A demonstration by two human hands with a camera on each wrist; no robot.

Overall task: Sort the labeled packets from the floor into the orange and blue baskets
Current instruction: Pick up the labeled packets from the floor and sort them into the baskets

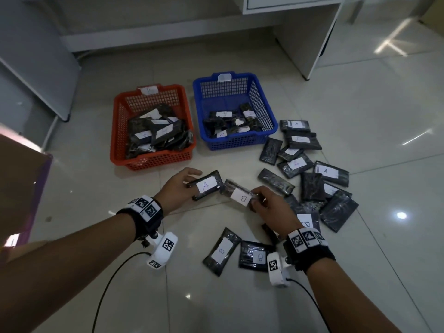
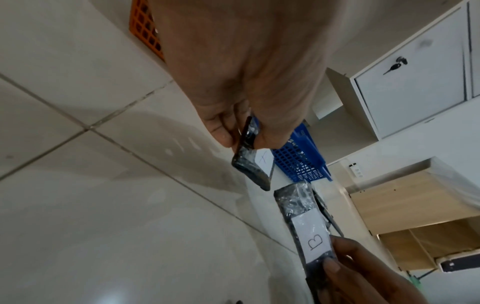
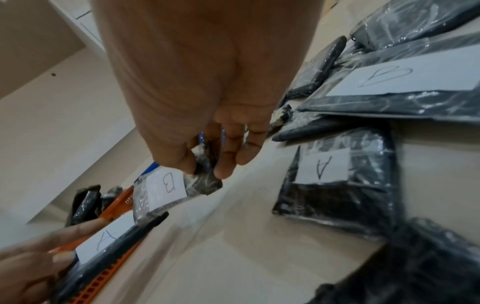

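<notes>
My left hand (image 1: 176, 186) pinches the A packet (image 1: 206, 185) by its left end, thumb under, fingers over, held clear of the floor just near of the orange basket (image 1: 153, 162). My right hand (image 1: 271, 205) grips the B packet (image 1: 240, 194) at its right end, thumb and fingertips (image 3: 226, 168) clamped on the wrap. The two packets nearly meet end to end between my hands.

Handling, my read: flat, dark, film-wrapped, light enough for a one-end pinch. The A one holds straight, so fairly stiff. Glossy wrap looks slippery; I'd pinch across the short end, off the paper label, which might peel.

Both baskets hold packets already; an A label shows in the blue basket (image 1: 264, 102). Basket tags unreadable. More packets (image 1: 312, 164) lie scattered on the floor to the right and near me.
</notes>
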